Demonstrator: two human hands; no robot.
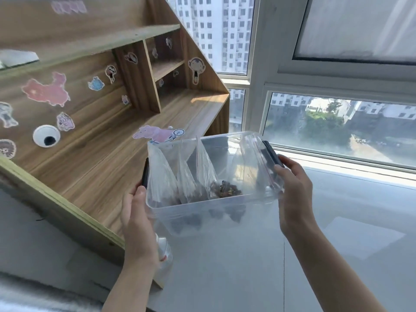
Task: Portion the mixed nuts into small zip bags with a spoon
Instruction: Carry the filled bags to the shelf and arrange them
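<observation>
Nearest, the left hand (pixel 135 212) and right hand (pixel 292 197) each grip an end of the clear plastic box (pixel 202 212), carried between them above the pale counter (pixel 337 244). Inside the box, between the hands, zip bags (pixel 202 167) stand upright with mixed nuts (pixel 227 189) at their bottoms. Beyond the left hand stands a wooden shelf (pixel 101 104). No spoon is visible. Portioning looks paused; next, the box probably needs setting down level.

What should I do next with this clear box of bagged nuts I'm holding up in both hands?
Probably set the clear plastic box down on the wooden desk. Your left hand and right hand both grip its black side latches, so neither is free for a spoon, and the zip bags stand open.
</observation>
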